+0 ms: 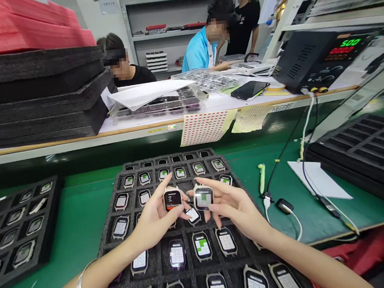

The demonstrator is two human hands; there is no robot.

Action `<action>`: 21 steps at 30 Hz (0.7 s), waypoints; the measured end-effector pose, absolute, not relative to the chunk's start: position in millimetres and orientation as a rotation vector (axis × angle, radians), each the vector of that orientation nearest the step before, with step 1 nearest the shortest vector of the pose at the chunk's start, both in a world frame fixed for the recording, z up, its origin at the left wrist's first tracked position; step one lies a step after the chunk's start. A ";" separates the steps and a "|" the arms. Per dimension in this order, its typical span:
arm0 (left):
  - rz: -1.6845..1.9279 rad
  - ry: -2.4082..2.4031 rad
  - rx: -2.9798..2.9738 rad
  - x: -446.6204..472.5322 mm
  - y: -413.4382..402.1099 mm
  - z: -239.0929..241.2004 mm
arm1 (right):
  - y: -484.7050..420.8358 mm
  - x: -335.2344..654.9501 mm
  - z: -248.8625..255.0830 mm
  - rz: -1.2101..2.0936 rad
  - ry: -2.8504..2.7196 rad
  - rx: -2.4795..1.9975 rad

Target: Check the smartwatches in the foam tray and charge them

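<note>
My left hand [154, 219] holds a strapless smartwatch body with a dark screen [172, 199] between thumb and fingers. Beside it, my right hand [232, 203] grips a second watch body with a lit white and green screen [203, 198]. Both watches hover just above a black foam tray [160, 265] on the green bench. The tray's pockets hold several more watch bodies, most with lit screens; the far row looks empty. A silver bangle [81, 286] sits on my left wrist.
A second foam tray of watches [14, 231] lies at left, empty black trays [370, 146] at right. A pen [262, 178], charging cables [286, 207] and white paper [316, 178] lie right of the tray. Across a raised shelf with a power supply [319, 59] and phone [249, 89], other people work.
</note>
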State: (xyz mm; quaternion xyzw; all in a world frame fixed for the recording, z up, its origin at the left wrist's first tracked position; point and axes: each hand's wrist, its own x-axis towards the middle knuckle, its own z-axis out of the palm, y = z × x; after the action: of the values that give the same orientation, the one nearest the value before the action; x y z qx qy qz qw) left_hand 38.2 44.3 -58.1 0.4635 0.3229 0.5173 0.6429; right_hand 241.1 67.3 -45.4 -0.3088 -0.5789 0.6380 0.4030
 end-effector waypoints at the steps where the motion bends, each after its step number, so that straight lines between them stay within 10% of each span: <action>1: 1.178 0.739 1.061 38.2 44.6 -58.1 | 67.8 241.6 -46.3 1.604 -1.459 -0.788; 21: 1.216 0.755 1.089 36.3 49.0 -64.1 | 68.8 240.9 -56.1 1.694 -1.505 -0.747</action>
State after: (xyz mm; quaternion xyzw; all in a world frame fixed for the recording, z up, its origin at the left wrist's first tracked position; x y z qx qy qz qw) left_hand 36.3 49.0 -64.1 0.4740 0.3288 0.5292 0.6222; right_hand 240.9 68.8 -56.1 -0.2910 -0.5862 0.6600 0.3689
